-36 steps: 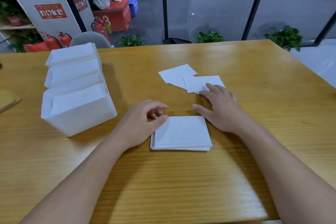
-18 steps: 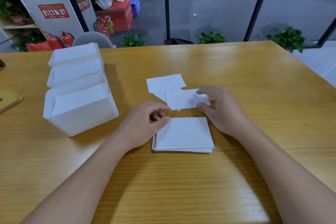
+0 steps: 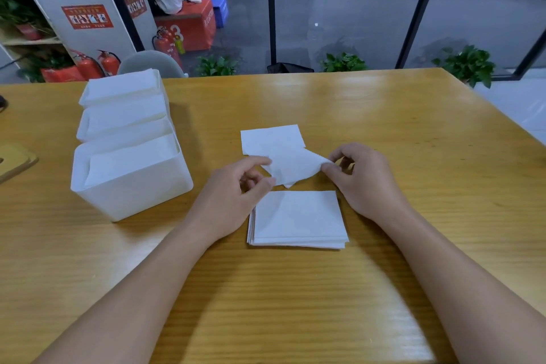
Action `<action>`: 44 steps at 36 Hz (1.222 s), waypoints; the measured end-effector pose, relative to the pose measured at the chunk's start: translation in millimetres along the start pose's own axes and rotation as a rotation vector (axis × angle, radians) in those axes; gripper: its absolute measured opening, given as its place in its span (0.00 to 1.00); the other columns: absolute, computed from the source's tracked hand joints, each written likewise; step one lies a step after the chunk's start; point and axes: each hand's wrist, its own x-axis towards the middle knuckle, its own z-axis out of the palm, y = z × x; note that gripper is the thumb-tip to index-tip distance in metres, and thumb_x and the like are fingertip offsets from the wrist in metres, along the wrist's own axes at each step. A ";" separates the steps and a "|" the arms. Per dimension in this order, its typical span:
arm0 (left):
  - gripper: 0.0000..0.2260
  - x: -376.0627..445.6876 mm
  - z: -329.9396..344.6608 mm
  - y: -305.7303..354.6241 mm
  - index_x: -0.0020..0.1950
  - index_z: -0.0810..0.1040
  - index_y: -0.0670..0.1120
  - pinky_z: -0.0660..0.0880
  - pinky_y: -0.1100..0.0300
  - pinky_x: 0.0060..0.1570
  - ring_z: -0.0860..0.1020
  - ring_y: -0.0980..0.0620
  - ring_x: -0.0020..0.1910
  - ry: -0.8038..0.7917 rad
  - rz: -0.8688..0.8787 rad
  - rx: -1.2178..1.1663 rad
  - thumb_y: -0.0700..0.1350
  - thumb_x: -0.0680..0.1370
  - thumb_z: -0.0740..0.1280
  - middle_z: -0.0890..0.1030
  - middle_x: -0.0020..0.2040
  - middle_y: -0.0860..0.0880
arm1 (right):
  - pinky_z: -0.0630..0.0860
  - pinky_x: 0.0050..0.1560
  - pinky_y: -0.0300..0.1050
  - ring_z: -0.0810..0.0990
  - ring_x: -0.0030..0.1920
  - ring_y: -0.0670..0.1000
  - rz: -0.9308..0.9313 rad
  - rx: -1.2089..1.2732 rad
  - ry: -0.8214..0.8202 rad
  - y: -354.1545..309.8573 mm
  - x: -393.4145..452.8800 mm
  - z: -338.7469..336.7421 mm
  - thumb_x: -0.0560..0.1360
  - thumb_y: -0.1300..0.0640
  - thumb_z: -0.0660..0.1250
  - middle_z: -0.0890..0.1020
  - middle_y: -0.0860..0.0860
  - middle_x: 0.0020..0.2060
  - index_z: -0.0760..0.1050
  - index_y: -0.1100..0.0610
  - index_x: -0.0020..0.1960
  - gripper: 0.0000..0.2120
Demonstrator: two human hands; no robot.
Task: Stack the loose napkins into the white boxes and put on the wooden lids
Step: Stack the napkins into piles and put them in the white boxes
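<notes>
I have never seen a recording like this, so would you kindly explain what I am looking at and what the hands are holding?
There is no robot here: a person wears a camera on the head, looking down at their own bare hands over a wooden table. The left hand and the right hand each pinch an end of one loose napkin, lifted and crumpled between them. Another loose napkin lies flat behind it, and a neat napkin stack lies nearer the person. To the left stand three white boxes in a row with napkins inside. A wooden lid shows at the left edge.
</notes>
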 end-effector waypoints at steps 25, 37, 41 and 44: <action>0.04 -0.2 -6.0 17.5 0.56 0.86 0.48 0.72 0.49 0.50 0.80 0.48 0.48 0.134 -0.063 -0.658 0.41 0.82 0.75 0.86 0.49 0.46 | 0.82 0.50 0.56 0.86 0.51 0.54 0.098 0.745 -0.197 -37.9 -17.3 -5.6 0.79 0.46 0.75 0.87 0.53 0.60 0.76 0.48 0.73 0.24; 0.08 -1.9 -8.6 15.1 0.56 0.87 0.49 0.71 0.46 0.47 0.74 0.38 0.41 -0.003 -0.111 -0.423 0.53 0.82 0.75 0.79 0.42 0.32 | 0.69 0.40 0.50 0.72 0.33 0.55 0.122 0.570 -0.323 -21.0 -13.6 -24.4 0.81 0.58 0.75 0.74 0.57 0.33 0.84 0.48 0.59 0.09; 0.04 -3.9 -9.0 14.8 0.52 0.86 0.51 0.64 0.54 0.42 0.62 0.45 0.35 -0.068 -0.094 -0.267 0.50 0.83 0.74 0.65 0.32 0.45 | 0.68 0.40 0.51 0.73 0.32 0.54 0.096 0.472 -0.386 -16.4 -12.6 -29.7 0.80 0.58 0.75 0.72 0.54 0.31 0.85 0.48 0.58 0.08; 0.02 -3.8 -9.3 13.4 0.52 0.85 0.53 0.64 0.59 0.37 0.64 0.51 0.32 -0.095 -0.079 -0.178 0.49 0.83 0.74 0.67 0.32 0.47 | 0.68 0.41 0.50 0.73 0.30 0.52 0.089 0.375 -0.439 -12.2 -12.1 -28.8 0.79 0.58 0.77 0.71 0.50 0.29 0.84 0.47 0.57 0.09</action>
